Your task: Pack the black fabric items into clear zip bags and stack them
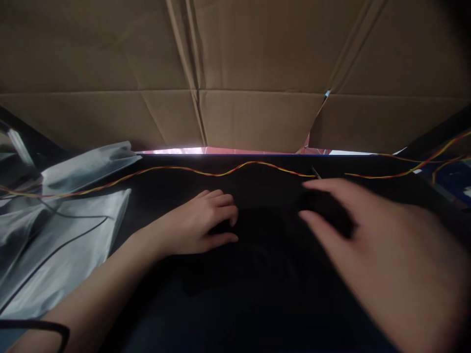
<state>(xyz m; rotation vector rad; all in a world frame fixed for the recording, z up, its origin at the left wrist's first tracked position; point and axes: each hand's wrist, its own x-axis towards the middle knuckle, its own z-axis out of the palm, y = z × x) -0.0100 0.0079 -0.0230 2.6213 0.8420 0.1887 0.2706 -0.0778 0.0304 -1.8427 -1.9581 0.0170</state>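
The twisted red-and-yellow wire (253,162) runs near the back edge of the black tabletop (265,189), just beyond my right hand (390,240), and I judge it light, limp and hard to break, best pinched along the stretch between my two hands. My right thumb and forefinger stand well parted, while my left hand (209,218) is loosely curled; it's too dark to tell whether either holds anything.
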